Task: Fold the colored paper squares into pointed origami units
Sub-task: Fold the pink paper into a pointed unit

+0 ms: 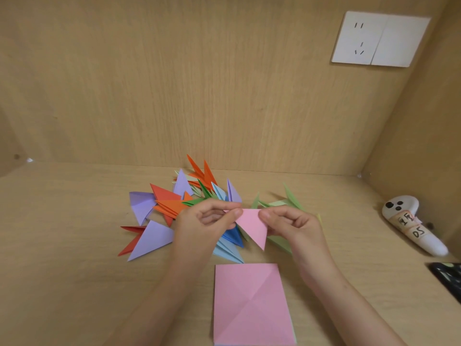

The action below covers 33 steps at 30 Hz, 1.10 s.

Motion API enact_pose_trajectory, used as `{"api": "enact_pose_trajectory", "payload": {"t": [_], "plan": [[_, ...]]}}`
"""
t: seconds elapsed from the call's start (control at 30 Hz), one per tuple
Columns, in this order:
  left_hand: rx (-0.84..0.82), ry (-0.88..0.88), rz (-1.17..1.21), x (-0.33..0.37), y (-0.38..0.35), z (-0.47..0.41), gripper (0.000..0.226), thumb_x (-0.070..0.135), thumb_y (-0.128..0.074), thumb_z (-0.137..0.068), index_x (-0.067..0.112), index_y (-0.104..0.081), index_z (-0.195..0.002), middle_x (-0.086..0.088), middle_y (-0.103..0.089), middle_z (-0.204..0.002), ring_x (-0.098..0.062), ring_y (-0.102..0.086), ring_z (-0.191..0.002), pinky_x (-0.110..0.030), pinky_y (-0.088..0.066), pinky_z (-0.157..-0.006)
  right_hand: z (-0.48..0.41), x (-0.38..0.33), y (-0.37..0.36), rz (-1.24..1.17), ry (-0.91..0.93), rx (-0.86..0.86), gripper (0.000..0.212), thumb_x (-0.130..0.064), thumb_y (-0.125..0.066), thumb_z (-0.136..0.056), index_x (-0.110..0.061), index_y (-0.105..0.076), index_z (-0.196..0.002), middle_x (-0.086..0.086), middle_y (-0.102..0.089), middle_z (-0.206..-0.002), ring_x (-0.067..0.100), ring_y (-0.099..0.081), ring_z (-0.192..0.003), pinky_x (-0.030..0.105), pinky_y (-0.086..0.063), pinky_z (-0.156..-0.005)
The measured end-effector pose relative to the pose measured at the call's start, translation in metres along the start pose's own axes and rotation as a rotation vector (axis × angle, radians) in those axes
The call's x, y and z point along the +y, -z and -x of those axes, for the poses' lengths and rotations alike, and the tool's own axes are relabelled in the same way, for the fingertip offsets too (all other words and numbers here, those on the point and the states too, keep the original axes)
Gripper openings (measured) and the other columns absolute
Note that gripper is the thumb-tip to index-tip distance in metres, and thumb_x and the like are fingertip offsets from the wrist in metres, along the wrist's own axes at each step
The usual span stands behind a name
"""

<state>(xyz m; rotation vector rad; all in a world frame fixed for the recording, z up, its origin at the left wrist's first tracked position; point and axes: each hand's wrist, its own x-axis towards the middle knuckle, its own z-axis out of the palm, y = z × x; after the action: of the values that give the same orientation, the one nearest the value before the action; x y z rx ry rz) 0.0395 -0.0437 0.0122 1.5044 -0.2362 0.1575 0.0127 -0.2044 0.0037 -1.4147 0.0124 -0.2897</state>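
Observation:
A pink paper folded into a downward-pointing triangle (252,226) is held above the table between both hands. My left hand (207,221) pinches its upper left corner. My right hand (291,226) pinches its upper right edge. Below them a stack of flat pink squares (252,305) with diagonal creases lies at the near edge. Behind the hands sits a heap of finished pointed units (174,203) in orange, red, purple, blue and green, and light green units (284,203) lie behind my right hand.
The wooden table (74,245) is closed in by a back wall with a white socket plate (379,39) and a right side wall. A white controller with black markings (411,223) lies at the right, a dark object (449,278) near the right edge.

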Motion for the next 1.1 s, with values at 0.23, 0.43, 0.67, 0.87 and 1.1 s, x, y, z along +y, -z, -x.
{"api": "enact_pose_trajectory", "payload": {"t": [0.23, 0.43, 0.67, 0.87, 1.1], "plan": [[-0.100, -0.004, -0.098, -0.002, 0.002, 0.000, 0.014, 0.011, -0.075, -0.076, 0.024, -0.075, -0.080, 0.009, -0.071, -0.072, -0.011, -0.065, -0.062, -0.028, -0.057, -0.068, 0.000, -0.002, 0.001, 0.048, 0.033, -0.057, 0.011, -0.003, -0.067, -0.079, 0.007, -0.071, -0.082, 0.013, -0.072, -0.072, 0.014, -0.063, -0.064, 0.021, -0.051, -0.065], [-0.103, -0.040, -0.139, -0.006, 0.002, 0.000, 0.011, 0.009, -0.074, -0.077, 0.020, -0.074, -0.075, 0.006, -0.073, -0.074, -0.009, -0.067, -0.074, -0.027, -0.056, -0.071, 0.002, 0.000, -0.002, 0.055, 0.042, -0.066, 0.014, -0.009, -0.069, -0.077, 0.004, -0.072, -0.081, 0.012, -0.073, -0.074, 0.012, -0.065, -0.065, 0.020, -0.051, -0.066], [-0.080, -0.077, -0.188, -0.009, 0.001, 0.000, 0.018, 0.007, -0.074, -0.077, 0.024, -0.072, -0.070, 0.009, -0.071, -0.072, -0.008, -0.066, -0.075, -0.026, -0.054, -0.072, 0.001, 0.001, -0.002, 0.069, 0.090, -0.029, 0.009, 0.002, -0.062, -0.085, 0.006, -0.070, -0.082, 0.001, -0.071, -0.067, 0.006, -0.063, -0.060, 0.015, -0.049, -0.060], [-0.060, -0.090, -0.218, -0.012, 0.000, 0.000, 0.015, 0.009, -0.075, -0.078, 0.023, -0.072, -0.072, 0.009, -0.072, -0.073, -0.008, -0.066, -0.076, -0.020, -0.052, -0.069, 0.002, 0.003, -0.002, 0.108, 0.076, -0.025, 0.010, -0.002, -0.063, -0.086, 0.004, -0.071, -0.082, 0.005, -0.072, -0.071, 0.009, -0.065, -0.063, 0.017, -0.050, -0.064], [-0.051, -0.093, -0.182, -0.008, 0.001, 0.000, 0.019, 0.006, -0.074, -0.078, 0.023, -0.070, -0.071, 0.010, -0.071, -0.071, 0.000, -0.064, -0.070, -0.010, -0.048, -0.063, 0.000, 0.002, -0.003, 0.058, 0.028, -0.027, 0.007, -0.001, -0.066, -0.082, 0.005, -0.069, -0.082, 0.010, -0.072, -0.072, 0.010, -0.064, -0.061, 0.017, -0.051, -0.062]]}}
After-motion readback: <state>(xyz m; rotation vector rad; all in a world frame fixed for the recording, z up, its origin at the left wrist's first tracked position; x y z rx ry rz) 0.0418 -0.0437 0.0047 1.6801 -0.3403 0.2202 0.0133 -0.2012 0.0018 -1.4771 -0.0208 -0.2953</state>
